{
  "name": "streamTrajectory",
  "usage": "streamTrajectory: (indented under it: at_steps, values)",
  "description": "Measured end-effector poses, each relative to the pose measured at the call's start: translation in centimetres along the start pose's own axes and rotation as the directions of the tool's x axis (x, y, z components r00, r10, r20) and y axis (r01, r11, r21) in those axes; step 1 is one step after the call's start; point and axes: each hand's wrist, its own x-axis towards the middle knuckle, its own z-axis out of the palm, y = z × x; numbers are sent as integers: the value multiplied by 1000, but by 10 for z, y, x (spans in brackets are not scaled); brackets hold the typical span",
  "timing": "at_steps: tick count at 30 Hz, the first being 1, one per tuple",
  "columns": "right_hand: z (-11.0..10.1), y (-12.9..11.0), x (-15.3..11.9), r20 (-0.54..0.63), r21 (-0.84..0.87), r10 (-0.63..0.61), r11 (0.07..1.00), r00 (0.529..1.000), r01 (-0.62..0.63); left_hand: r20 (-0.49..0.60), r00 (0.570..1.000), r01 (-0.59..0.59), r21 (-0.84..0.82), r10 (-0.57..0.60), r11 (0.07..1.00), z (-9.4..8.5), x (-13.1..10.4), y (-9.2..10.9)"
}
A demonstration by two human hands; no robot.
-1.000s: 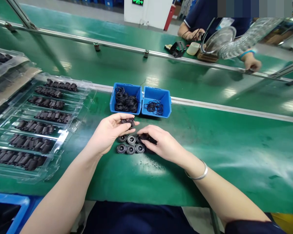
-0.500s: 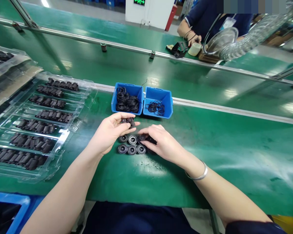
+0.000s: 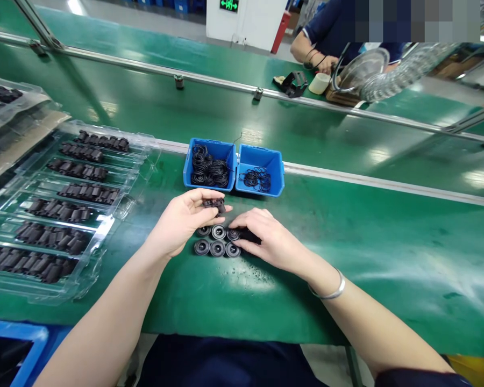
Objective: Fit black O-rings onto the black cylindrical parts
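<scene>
My left hand (image 3: 191, 217) is closed around dark plastic parts (image 3: 214, 205) with notched edges; the palm side and their exact number are hidden. Just below it, several black round parts with ringed faces (image 3: 218, 248) lie in two short rows on the green table (image 3: 177, 301). At the right end of the upper row, the thumb and fingertips of my right hand (image 3: 262, 231) grip a black round part with a swirled top (image 3: 233, 234). That part sits level with its neighbours. My right palm covers some dark shape underneath.
Two blue bins (image 3: 260, 156) with black rings and cords stand beyond my hands. To the left, a clear tray (image 3: 116, 226) carries rows of dark parts. A metal rail (image 3: 145, 67) crosses behind; past it a co-worker's hand (image 3: 326, 63) rests near a flexible duct (image 3: 411, 70).
My right hand has lowered the swirled round part slightly, down to the end of the upper row. My left hand stays nearly in place with its parts. The view has shifted a little.
</scene>
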Motion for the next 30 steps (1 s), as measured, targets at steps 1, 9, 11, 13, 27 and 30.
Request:
streamTrajectory:
  at_steps: [1,9,11,13,27,30]
  values:
    - [-4,-1,0,1,18,-10,1000,1000,10,5,1000,0,-2,0,1000,0,0,0]
    - [-8,-15,19,-254,372,181,925,950,-77,83,995,-67,73,61,995,5,-1,-6]
    - [-3,-16,25,-259,366,196,926,946,-92,121,990,-80,92,68,993,6,-1,-6]
    - [0,-15,28,-271,400,244,908,931,-121,148,988,-61,77,49,995,6,-1,-5]
    - [-1,-14,13,59,984,421,126,905,-123,25,1000,-6,19,5,1000,-2,0,-1]
    - [0,-17,10,94,985,421,95,902,-147,9,1000,-19,9,19,1000,-3,0,0]
